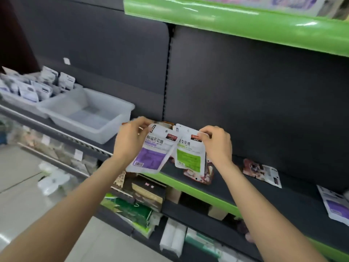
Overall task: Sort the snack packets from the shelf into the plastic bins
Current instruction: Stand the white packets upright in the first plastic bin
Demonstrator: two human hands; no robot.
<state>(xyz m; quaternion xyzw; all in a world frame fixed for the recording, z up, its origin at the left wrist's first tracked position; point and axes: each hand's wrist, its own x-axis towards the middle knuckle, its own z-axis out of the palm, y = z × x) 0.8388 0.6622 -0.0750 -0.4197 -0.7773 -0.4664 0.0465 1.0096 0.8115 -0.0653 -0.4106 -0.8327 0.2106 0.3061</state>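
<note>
Left hand pinching purple packet at its top, right hand pinching green packet — both over the shelf, clear bin w/ nothing inside to the left.

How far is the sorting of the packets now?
Done: the far bin is full of packets. In hand: left hand holds a purple packet, right hand a green packet. Left: the near bin looks empty; loose packets remain on the shelf.

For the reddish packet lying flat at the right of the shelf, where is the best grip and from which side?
Probably the reddish packet's near edge, approached from the front. It lies flat on the dark shelf with no neighbour touching, so a thumb-and-finger pinch on that edge looks easiest. Both hands already hold packets.
</note>
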